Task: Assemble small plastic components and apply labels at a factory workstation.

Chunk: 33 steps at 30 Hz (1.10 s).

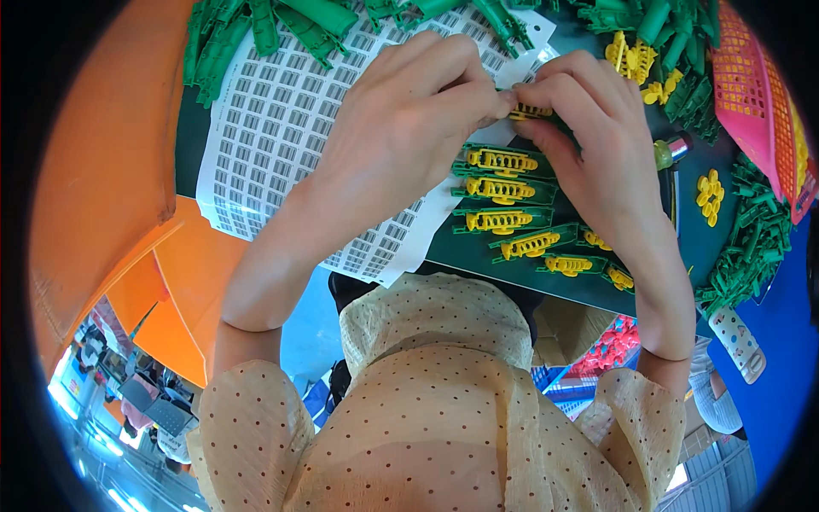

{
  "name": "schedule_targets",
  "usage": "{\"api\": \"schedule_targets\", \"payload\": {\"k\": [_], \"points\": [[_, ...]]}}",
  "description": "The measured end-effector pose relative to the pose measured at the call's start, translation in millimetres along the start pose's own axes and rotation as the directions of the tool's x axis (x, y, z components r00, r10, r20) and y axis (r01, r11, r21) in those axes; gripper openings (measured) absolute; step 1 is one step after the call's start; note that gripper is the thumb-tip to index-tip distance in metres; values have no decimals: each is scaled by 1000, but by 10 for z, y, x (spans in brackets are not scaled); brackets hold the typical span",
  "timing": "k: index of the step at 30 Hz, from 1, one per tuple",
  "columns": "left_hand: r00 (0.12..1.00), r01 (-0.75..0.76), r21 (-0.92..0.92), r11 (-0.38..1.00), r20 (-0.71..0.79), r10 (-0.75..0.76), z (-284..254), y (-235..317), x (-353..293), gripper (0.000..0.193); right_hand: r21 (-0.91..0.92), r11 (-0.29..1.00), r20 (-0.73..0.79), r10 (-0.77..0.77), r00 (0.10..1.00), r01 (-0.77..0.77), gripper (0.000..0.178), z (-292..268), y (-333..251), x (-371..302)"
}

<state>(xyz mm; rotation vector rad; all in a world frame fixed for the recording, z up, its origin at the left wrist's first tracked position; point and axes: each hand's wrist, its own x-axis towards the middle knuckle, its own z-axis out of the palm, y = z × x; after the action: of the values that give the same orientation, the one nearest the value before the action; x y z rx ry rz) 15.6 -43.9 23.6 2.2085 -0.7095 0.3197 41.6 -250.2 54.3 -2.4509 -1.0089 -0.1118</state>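
Right fingers (556, 89) gripped a green-and-yellow clip (532, 111), thumb on its near side, forefinger on its far side. Left fingers (484, 103) pinched its left end; anything thin tucked between them was hidden, couldn't tell. Clip sat just beyond the far end of a row of clips (502, 189), mostly covered by the fingers.

Handling: looked like light, stiff plastic, probably smooth and a bit slippery. Slim yellow bars seemed the weak spot, might bend or snap if squeezed hard. Best hold judged to be the long green sides or the two ends, off the yellow middle. If sprung, it could pop open under pressure.

Near side: the row lay side by side on the dark green worktop (467, 254), the nearest ones tilted. Left: white label sheet (226, 186), thin, likely to crease. Far left: long green pieces (314, 21) overlapped the sheet. Far right: yellow pieces (631, 58) beside more green stock (653, 21). Right: a single yellow part (710, 197), then a heap of small green pieces (744, 235), pink basket (751, 94) beyond it.
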Motion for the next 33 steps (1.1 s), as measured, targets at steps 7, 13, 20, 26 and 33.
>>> {"api": "schedule_targets", "payload": {"k": [7, 13, 20, 26, 33], "points": [[996, 55, -108, 993, 75, -47, -96, 136, -57, 29, 123, 992, 143, 18, 990, -35, 16, -177, 3, -67], [997, -69, 205, 976, -32, 77, -133, 53, 146, 36, 200, 973, 53, 110, 993, -118, 15, -380, 167, -88], [973, -228, 505, 832, 138, 183, -9, 38, 421, 27, -295, 954, -83, 24, 996, -48, 22, -253, 391, -90], [964, -265, 254, 930, 75, 254, 167, 103, 402, 25, -246, 968, -47, 37, 998, -48, 21, -270, 469, -21], [931, 355, -228, 907, 175, -321, -165, 335, 411, 33, 732, 615, 24, 405, 914, -292, 21, -261, 398, -147]]}}
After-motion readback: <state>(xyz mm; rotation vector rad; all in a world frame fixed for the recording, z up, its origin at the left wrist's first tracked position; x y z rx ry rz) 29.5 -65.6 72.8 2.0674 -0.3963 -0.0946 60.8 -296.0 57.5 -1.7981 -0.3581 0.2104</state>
